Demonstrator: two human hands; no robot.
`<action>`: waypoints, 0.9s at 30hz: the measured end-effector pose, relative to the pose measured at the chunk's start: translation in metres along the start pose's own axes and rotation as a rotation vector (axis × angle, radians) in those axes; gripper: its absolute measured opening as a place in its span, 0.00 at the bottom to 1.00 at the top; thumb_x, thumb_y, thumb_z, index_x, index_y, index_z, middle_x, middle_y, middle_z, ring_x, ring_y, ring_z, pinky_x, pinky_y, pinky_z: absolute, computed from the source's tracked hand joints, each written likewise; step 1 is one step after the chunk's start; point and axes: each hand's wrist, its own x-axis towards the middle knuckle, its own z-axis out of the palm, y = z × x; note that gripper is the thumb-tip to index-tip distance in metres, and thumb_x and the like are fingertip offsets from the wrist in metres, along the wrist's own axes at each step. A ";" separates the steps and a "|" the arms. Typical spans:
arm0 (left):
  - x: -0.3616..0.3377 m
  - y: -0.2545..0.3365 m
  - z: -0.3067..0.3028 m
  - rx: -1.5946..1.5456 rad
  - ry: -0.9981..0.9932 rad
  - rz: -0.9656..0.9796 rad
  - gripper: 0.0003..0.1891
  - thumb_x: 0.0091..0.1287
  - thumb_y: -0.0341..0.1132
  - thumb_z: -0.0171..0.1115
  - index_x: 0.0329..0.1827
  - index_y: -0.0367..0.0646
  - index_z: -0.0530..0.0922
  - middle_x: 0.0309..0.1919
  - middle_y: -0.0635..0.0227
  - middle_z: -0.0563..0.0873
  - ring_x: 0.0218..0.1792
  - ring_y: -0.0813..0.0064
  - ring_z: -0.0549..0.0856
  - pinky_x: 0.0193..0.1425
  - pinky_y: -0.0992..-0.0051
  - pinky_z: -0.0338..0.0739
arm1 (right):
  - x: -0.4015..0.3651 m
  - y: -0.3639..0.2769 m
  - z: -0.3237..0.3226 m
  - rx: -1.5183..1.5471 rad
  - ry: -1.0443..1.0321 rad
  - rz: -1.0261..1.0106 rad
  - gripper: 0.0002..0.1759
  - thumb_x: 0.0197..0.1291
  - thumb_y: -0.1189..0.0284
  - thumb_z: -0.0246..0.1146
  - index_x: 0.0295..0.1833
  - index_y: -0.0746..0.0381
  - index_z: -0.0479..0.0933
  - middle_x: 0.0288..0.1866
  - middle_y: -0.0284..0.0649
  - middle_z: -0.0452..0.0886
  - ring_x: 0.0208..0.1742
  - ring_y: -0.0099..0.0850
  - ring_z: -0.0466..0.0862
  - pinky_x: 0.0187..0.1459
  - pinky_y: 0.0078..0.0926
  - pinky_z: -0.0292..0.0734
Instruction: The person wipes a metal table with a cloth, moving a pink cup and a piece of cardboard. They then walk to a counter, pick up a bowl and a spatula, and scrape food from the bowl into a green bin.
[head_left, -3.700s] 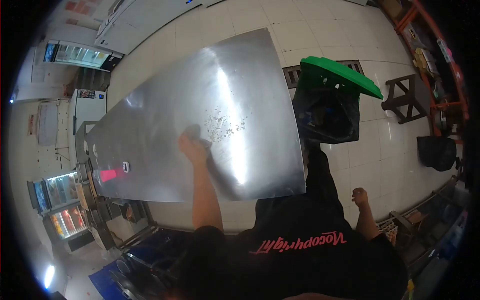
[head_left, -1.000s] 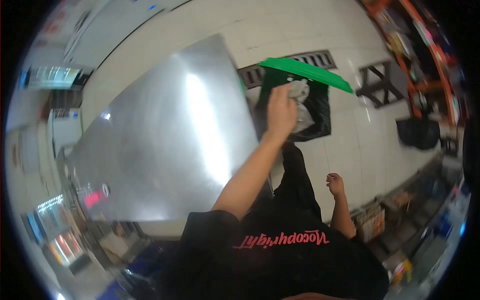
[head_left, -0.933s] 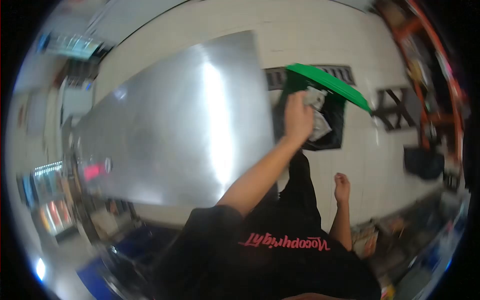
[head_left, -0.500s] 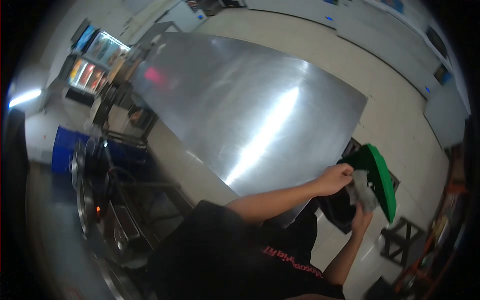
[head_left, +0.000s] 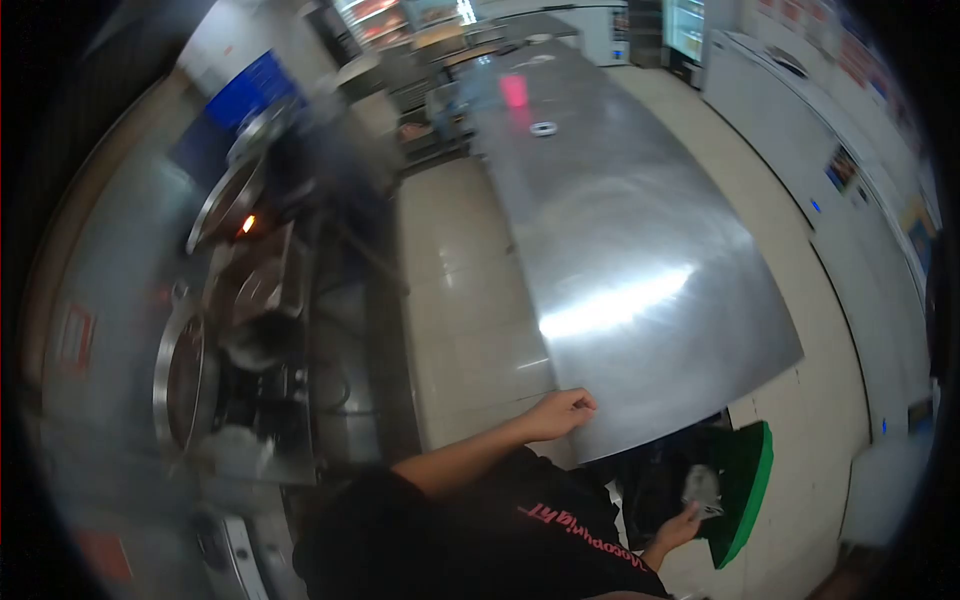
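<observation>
My right hand (head_left: pixel 680 526) grips a crumpled, see-through greyish plastic bag (head_left: pixel 703 490). It holds the bag over a bin lined with a black bag (head_left: pixel 655 492), beside the bin's raised green lid (head_left: pixel 746 490). My left hand (head_left: pixel 562 413) is by the near left corner of the steel table (head_left: pixel 640 375). Its fingers are curled in, and nothing shows in them.
A pink cup (head_left: pixel 514 91) and a small white round object (head_left: pixel 543 129) stand on the table's far part. On the left are large metal pans (head_left: pixel 182 385), a glowing orange light (head_left: pixel 248 224) and a blue bin (head_left: pixel 250 92). White chest freezers (head_left: pixel 790 130) line the right side.
My left hand has let go of the plastic bag and moved left to the table corner. My right hand still has the bag at the bin. The view has turned left.
</observation>
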 end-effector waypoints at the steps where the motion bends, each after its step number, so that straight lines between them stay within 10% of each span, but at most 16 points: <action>1: -0.011 -0.004 -0.008 -0.025 0.047 -0.005 0.13 0.77 0.38 0.62 0.57 0.40 0.81 0.46 0.65 0.87 0.47 0.75 0.86 0.52 0.71 0.80 | 0.011 0.026 0.015 -0.116 0.129 -0.193 0.28 0.78 0.55 0.57 0.48 0.75 0.82 0.45 0.68 0.85 0.44 0.64 0.84 0.49 0.48 0.78; 4: -0.048 -0.009 -0.049 0.134 0.029 0.157 0.15 0.74 0.38 0.62 0.56 0.37 0.80 0.47 0.59 0.88 0.47 0.68 0.87 0.54 0.66 0.81 | -0.009 0.089 0.039 -0.772 -0.512 -0.128 0.27 0.73 0.55 0.63 0.49 0.75 0.82 0.45 0.65 0.85 0.45 0.65 0.84 0.49 0.48 0.78; 8: -0.105 -0.016 -0.113 0.171 0.084 0.187 0.16 0.73 0.38 0.62 0.58 0.39 0.80 0.49 0.55 0.88 0.47 0.63 0.88 0.54 0.64 0.81 | -0.068 0.082 0.071 -0.899 -1.054 -0.352 0.25 0.69 0.57 0.65 0.49 0.73 0.82 0.45 0.62 0.86 0.45 0.62 0.85 0.49 0.49 0.79; 19: -0.216 -0.142 -0.157 0.072 0.447 -0.033 0.20 0.72 0.42 0.66 0.58 0.37 0.78 0.49 0.53 0.88 0.49 0.60 0.89 0.53 0.62 0.83 | -0.198 -0.152 0.121 -0.537 -1.265 -0.812 0.21 0.59 0.64 0.70 0.51 0.69 0.83 0.46 0.56 0.87 0.49 0.54 0.87 0.54 0.48 0.79; 22: -0.227 -0.131 -0.143 -0.041 0.452 -0.518 0.26 0.72 0.46 0.64 0.64 0.35 0.77 0.57 0.47 0.86 0.59 0.52 0.86 0.60 0.61 0.81 | -0.257 -0.255 0.121 -0.223 -1.456 -1.154 0.23 0.55 0.71 0.72 0.57 0.67 0.83 0.54 0.53 0.86 0.58 0.52 0.84 0.62 0.42 0.76; 24: -0.237 -0.129 -0.139 -0.791 0.492 -0.659 0.30 0.72 0.46 0.66 0.69 0.34 0.73 0.61 0.49 0.84 0.62 0.55 0.85 0.63 0.63 0.80 | -0.310 -0.316 0.112 -0.097 -1.666 -1.336 0.28 0.53 0.76 0.72 0.62 0.64 0.80 0.62 0.52 0.82 0.63 0.49 0.80 0.64 0.39 0.75; 27: -0.251 -0.167 -0.117 -0.957 0.889 -0.138 0.26 0.74 0.39 0.67 0.70 0.36 0.72 0.61 0.58 0.83 0.60 0.67 0.84 0.61 0.68 0.80 | -0.353 -0.349 0.147 0.079 -1.993 -1.693 0.33 0.57 0.74 0.70 0.70 0.61 0.74 0.70 0.50 0.77 0.66 0.46 0.78 0.64 0.40 0.75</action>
